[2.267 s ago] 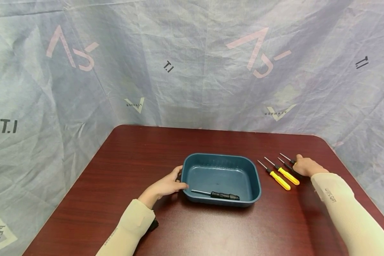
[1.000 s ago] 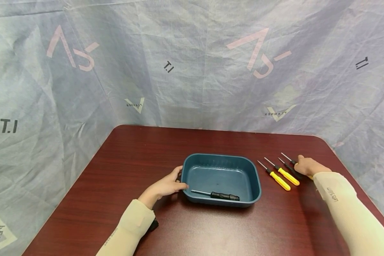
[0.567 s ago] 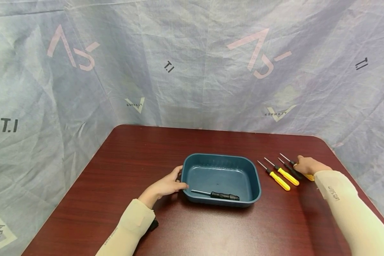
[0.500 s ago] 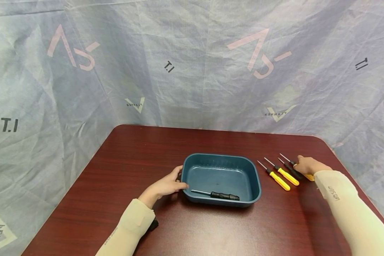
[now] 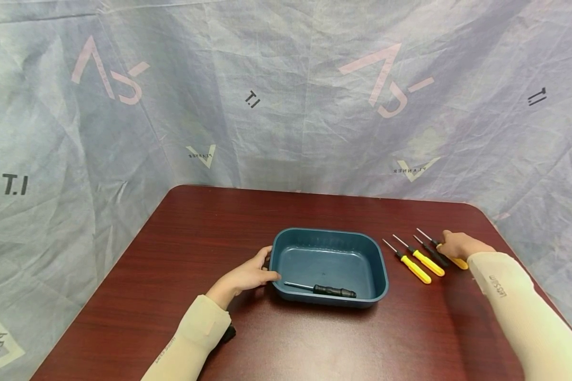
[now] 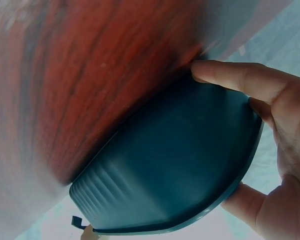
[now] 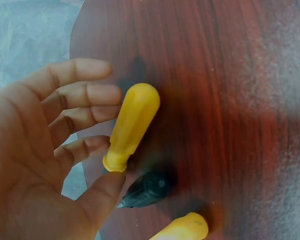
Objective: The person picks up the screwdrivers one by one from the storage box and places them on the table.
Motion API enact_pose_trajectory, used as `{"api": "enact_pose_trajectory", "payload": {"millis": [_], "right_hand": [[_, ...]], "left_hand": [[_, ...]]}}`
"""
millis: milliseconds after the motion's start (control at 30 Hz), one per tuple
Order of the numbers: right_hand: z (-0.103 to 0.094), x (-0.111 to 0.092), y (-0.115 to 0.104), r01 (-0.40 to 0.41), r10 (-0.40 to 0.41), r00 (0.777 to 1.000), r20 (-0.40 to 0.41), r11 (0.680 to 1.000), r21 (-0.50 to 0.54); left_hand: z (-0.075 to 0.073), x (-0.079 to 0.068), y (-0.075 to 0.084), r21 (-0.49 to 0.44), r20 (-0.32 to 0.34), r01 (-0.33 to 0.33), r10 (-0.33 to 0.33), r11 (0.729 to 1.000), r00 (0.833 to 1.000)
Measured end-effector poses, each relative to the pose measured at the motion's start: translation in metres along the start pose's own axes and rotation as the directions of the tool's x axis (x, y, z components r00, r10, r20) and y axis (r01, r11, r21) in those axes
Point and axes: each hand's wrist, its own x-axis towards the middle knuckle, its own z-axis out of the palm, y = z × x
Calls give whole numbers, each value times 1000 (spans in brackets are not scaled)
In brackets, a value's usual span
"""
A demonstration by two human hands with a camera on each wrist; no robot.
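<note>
My left hand (image 5: pixel 248 272) grips the left end of a dark teal plastic tray (image 5: pixel 324 302), thumb over the rim and fingers along the outer wall. A black-handled screwdriver (image 5: pixel 334 291) lies inside along the near wall. At the right, my right hand (image 5: pixel 462 246) has thumb and index finger at the collar of a yellow-handled screwdriver (image 7: pixel 135 120), its other fingers loosely bent beside the handle. That screwdriver is the rightmost in a slanted row. To its left lie a second black-handled screwdriver (image 5: pixel 438 257) and two yellow-handled ones, the inner (image 5: pixel 429 263) and the outer (image 5: pixel 416 270).
Everything stands on a dark reddish wooden table (image 5: pixel 276 338). A printed grey fabric sheet (image 5: pixel 286 106) hangs behind it and along both sides. Under the left wrist shows a small black object (image 5: pixel 229 333), mostly hidden by the sleeve.
The right hand has shifted slightly right and toward the screwdriver's collar, uncovering more of the yellow handle. That screwdriver moved a little right, then back. Left hand and tray have stayed put.
</note>
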Motion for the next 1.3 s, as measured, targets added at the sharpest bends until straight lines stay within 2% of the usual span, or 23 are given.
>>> {"api": "enact_pose_trajectory", "payload": {"millis": [267,600,900,1133,1300], "right_hand": [[-5,0,-5,-5,4,1000,27,998,63],[-15,-5,-32,42,-42,999,20,999,11],[-25,-6,-52,23,-24,999,43,1000,20],[-33,-7,-68,100,-99,995,8,992,-82],[-39,-8,-85,119,-121,993,-12,985,-123]], "left_hand": [[0,0,0,14,-8,22,-22,1000,1000],[0,-1,-1,-1,-9,19,-19,1000,1000],[0,-1,-1,8,-3,17,-17,1000,1000],[1,-1,-1,-5,-17,37,-37,999,999],[1,-1,-1,-5,-26,42,-42,999,999]]}}
